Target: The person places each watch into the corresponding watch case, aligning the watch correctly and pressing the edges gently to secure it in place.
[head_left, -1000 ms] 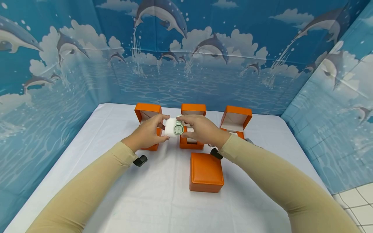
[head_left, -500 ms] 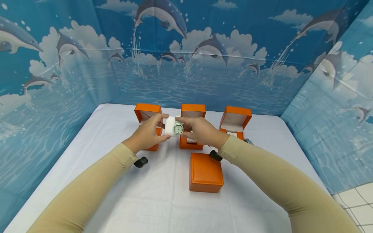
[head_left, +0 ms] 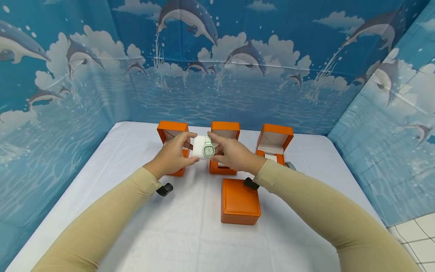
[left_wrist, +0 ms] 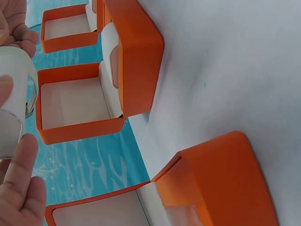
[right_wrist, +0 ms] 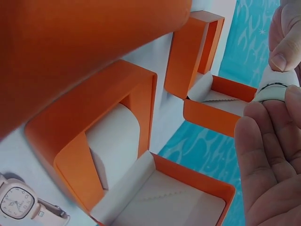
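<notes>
A white watch cushion (head_left: 198, 147) is held above the table in front of the left and middle boxes. My left hand (head_left: 170, 155) grips its left end between thumb and fingers. Round the cushion's right part goes a pale green wristwatch (head_left: 209, 151), its square dial facing up toward the head camera. My right hand (head_left: 238, 153) pinches the watch and that end of the cushion, thumb below and index finger above. In the right wrist view the green strap (right_wrist: 272, 94) lies against the right fingers. The watch's clasp cannot be made out.
Three orange watch boxes, left (head_left: 172, 125), middle (head_left: 225, 126) and right (head_left: 276, 132), stand with lids up along the back. A closed orange box (head_left: 240, 200) sits nearer. A pale square-dialled watch (right_wrist: 18, 202) lies beside a box, and a grey watch (head_left: 290, 165) by the right one.
My right index finger has lifted and straightened along the top of the strap, showing more of it. The watch has shifted slightly right; my left hand keeps its hold on the cushion.
</notes>
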{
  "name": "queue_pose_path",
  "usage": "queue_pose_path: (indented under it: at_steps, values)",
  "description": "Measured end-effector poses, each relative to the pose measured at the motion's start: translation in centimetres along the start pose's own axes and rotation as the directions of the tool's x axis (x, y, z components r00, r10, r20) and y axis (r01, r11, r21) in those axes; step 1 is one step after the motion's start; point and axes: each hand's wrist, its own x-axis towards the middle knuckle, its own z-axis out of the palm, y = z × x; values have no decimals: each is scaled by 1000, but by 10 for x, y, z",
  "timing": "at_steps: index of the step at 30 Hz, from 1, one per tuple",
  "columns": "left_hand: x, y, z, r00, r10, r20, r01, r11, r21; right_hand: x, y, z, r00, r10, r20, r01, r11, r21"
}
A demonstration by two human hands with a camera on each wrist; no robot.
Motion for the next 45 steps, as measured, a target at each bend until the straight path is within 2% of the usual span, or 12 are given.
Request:
queue_pose_path:
  at_steps: [17, 29, 35, 39, 45]
  values:
    - [0, 4, 5, 998, -5, -60, 8, 999, 50, 1, 2, -1, 999, 34, 25, -36, 997, 64]
    - [0, 2, 7, 998, -19, -58, 18, 1000, -5, 1, -2, 1, 996, 81, 26, -83, 993, 86]
    - [1, 4, 7, 997, -14, -71, 10, 998, -57, 2, -2, -1, 997, 74, 5, -74, 994, 86]
    - [2, 5, 5, 999, -11, -51, 8, 997, -72, 1, -3, -1, 997, 83, 7, -83, 990, 113]
    - [0, 7, 1, 998, -48, -28, 45, 993, -113, 1, -5, 0, 999, 45, 15, -46, 993, 108]
